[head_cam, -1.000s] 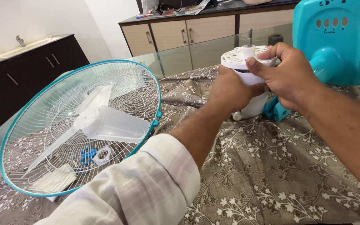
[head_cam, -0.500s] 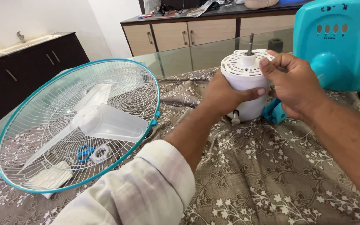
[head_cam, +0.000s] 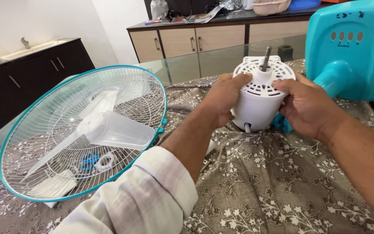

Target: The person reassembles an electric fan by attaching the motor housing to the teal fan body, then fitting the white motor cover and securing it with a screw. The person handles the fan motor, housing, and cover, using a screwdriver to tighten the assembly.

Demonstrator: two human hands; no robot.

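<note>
Across the floral cloth (head_cam: 282, 182), the wire fan guard (head_cam: 83, 130) with its clear blade (head_cam: 109, 128) lies at nine o'clock, the turquoise fan base (head_cam: 351, 52) at two o'clock. Between them you cradle the white fan motor housing (head_cam: 258, 102) — your left hand (head_cam: 221, 97) and right hand (head_cam: 306, 108) wrapped on opposite flanks, equally near. Its long axis tilts slightly right, the metal shaft (head_cam: 265, 58) pointing to twelve o'clock — clear of your fingers (head_cam: 239, 80).
</note>
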